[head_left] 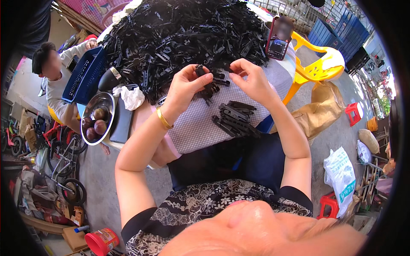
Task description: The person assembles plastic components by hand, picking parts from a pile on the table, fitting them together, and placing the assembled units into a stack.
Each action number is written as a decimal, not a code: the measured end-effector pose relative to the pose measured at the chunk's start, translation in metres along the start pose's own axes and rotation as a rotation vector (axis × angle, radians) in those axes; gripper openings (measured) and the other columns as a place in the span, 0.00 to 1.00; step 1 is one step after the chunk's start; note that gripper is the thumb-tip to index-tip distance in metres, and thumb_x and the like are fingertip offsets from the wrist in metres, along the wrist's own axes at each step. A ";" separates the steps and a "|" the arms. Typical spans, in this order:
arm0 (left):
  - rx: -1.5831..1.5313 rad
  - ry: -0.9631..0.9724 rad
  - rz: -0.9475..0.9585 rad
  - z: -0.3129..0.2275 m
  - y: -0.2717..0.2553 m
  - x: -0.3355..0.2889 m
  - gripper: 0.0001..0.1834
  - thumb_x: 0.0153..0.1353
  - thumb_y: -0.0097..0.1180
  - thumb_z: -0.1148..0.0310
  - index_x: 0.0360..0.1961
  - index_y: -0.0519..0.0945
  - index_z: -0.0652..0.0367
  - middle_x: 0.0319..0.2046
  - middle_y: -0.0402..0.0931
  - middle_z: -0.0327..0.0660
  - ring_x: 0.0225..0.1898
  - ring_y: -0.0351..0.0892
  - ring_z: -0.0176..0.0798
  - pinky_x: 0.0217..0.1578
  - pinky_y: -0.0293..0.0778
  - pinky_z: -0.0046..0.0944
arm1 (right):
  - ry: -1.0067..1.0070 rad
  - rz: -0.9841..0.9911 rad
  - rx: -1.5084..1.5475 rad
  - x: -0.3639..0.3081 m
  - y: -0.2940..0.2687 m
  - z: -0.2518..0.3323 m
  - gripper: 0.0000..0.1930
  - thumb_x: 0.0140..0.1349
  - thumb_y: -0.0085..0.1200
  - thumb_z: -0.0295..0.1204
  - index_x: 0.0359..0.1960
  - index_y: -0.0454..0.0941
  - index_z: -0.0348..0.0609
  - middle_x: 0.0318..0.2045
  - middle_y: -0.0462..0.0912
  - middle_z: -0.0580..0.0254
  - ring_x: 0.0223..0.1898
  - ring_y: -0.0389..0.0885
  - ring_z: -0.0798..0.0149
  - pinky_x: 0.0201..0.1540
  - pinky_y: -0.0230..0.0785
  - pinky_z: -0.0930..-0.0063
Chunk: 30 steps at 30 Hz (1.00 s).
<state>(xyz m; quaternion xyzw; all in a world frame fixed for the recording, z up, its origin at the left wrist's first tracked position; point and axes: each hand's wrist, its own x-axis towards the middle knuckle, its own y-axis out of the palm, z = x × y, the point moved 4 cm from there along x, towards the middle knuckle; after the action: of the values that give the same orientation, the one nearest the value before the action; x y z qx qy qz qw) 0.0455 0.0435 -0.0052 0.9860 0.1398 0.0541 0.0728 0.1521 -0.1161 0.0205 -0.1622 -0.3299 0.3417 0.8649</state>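
My left hand (188, 83) is closed in a pinch on a black plastic clip (200, 71), held over the front edge of a big heap of similar black plastic parts (183, 30). More dark pieces hang below its fingers. My right hand (252, 83) is raised just to the right, thumb and forefinger curled with a gap between their tips; I see nothing in it. A smaller pile of long black clips (235, 117) lies on the patterned cloth (192, 132) in front of me, below both hands.
Left of the heap are a blue basket (87, 72), a crumpled white tissue (130, 97) and a metal bowl (112, 117) of round dark purple fruit. A phone (278, 40) stands at the right edge. A yellow chair (318, 62) is beyond it. Another person (57, 81) is at the left.
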 end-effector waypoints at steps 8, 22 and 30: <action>-0.020 -0.064 -0.040 -0.002 0.009 -0.005 0.16 0.60 0.57 0.69 0.46 0.72 0.65 0.35 0.78 0.44 0.39 0.80 0.36 0.42 0.77 0.33 | 0.102 0.134 0.293 -0.013 0.009 0.025 0.12 0.60 0.51 0.23 0.46 0.77 0.36 0.32 0.82 0.58 0.33 0.80 0.73 0.36 0.71 0.80; 0.123 0.024 0.057 -0.001 0.018 -0.010 0.17 0.62 0.53 0.73 0.51 0.72 0.67 0.40 0.78 0.44 0.42 0.78 0.33 0.46 0.76 0.31 | -0.126 0.049 -0.040 -0.014 0.011 0.028 0.10 0.54 0.57 0.26 0.38 0.80 0.36 0.33 0.82 0.51 0.35 0.81 0.53 0.38 0.73 0.68; 0.220 0.227 0.041 -0.017 0.021 -0.013 0.19 0.57 0.59 0.77 0.51 0.74 0.66 0.39 0.78 0.38 0.37 0.75 0.24 0.40 0.74 0.25 | -0.308 -0.129 -0.242 -0.014 0.001 0.038 0.19 0.50 0.62 0.34 0.43 0.77 0.37 0.36 0.80 0.52 0.38 0.80 0.57 0.38 0.72 0.70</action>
<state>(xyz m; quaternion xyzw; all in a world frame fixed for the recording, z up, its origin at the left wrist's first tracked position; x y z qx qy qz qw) 0.0371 0.0218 0.0139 0.9782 0.1321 0.1513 -0.0529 0.1178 -0.1234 0.0414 -0.1893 -0.5064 0.2644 0.7986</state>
